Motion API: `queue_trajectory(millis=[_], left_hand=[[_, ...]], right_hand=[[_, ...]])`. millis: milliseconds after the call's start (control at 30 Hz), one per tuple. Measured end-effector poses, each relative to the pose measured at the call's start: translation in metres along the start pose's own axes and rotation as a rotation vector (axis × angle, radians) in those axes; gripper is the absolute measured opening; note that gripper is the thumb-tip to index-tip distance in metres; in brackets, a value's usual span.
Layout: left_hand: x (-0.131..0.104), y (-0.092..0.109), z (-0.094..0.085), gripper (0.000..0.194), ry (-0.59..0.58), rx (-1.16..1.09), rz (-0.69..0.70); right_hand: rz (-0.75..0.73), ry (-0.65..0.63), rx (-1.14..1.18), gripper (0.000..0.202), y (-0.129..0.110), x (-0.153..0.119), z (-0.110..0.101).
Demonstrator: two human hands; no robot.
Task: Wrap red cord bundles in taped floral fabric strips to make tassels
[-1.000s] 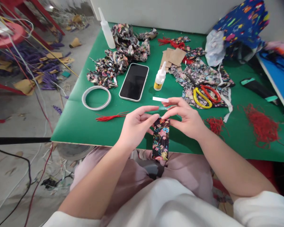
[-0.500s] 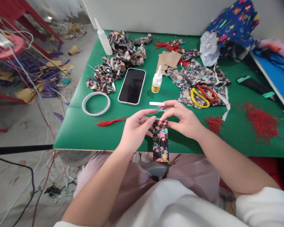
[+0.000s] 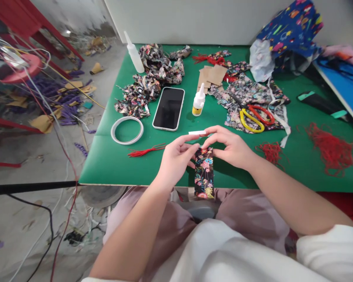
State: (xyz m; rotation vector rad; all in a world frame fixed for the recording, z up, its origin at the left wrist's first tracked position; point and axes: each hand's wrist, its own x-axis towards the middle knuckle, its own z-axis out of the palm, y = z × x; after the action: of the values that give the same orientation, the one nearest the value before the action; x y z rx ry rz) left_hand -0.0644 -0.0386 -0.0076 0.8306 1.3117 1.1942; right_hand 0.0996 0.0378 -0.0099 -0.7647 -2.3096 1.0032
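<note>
A black floral fabric piece (image 3: 204,176) hangs over the table's front edge, its top end between my hands. My left hand (image 3: 176,158) pinches that top end with thumb and forefinger. From the other side, my right hand (image 3: 231,148) grips the same end with its fingertips. A small white strip (image 3: 195,133) juts left from the tip of one right finger; whether it is held or lies on the table I cannot tell. Just beyond the hands stands a small glue bottle (image 3: 198,102) with a yellow label. Left of my left hand lies a red tassel (image 3: 142,151).
The green table (image 3: 106,168) also bears a white tape roll (image 3: 113,135), a phone (image 3: 168,109), crumpled floral fabric (image 3: 147,88) and a tall squeeze bottle (image 3: 135,58). Scissors (image 3: 251,120) rest on floral cloth (image 3: 244,90) at right, near red threads (image 3: 331,149). Cables (image 3: 72,203) trail at left.
The whole view has shifted slightly, so things appear further right. Both hands keep their grip on the floral fabric piece, with little other movement.
</note>
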Motion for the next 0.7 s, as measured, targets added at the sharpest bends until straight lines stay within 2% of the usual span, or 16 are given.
queue_trajectory(millis=[233, 367, 433, 567, 633, 700], left_hand=[[0.001, -0.001, -0.001, 0.034, 0.017, 0.003, 0.007], [0.0, 0.001, -0.003, 0.031, 0.051, 0.027, 0.047], [0.0, 0.002, -0.006, 0.029, 0.14, 0.055, 0.112], [0.0, 0.007, -0.017, 0.029, 0.411, 0.104, 0.261], [0.0, 0.01, -0.022, 0.03, 0.477, 0.1, 0.295], [0.001, 0.012, -0.023, 0.028, 0.483, 0.052, 0.305]], right_hand=[[-0.019, 0.021, -0.009, 0.02, 0.001, 0.001, -0.001], [-0.018, 0.029, -0.001, 0.015, 0.001, 0.002, -0.001], [0.002, 0.049, 0.0, 0.011, 0.001, 0.002, -0.001], [0.054, 0.112, -0.017, 0.009, 0.004, 0.003, -0.001], [0.084, 0.148, -0.018, 0.01, 0.005, 0.004, 0.0], [0.109, 0.161, 0.0, 0.011, 0.007, 0.004, 0.0]])
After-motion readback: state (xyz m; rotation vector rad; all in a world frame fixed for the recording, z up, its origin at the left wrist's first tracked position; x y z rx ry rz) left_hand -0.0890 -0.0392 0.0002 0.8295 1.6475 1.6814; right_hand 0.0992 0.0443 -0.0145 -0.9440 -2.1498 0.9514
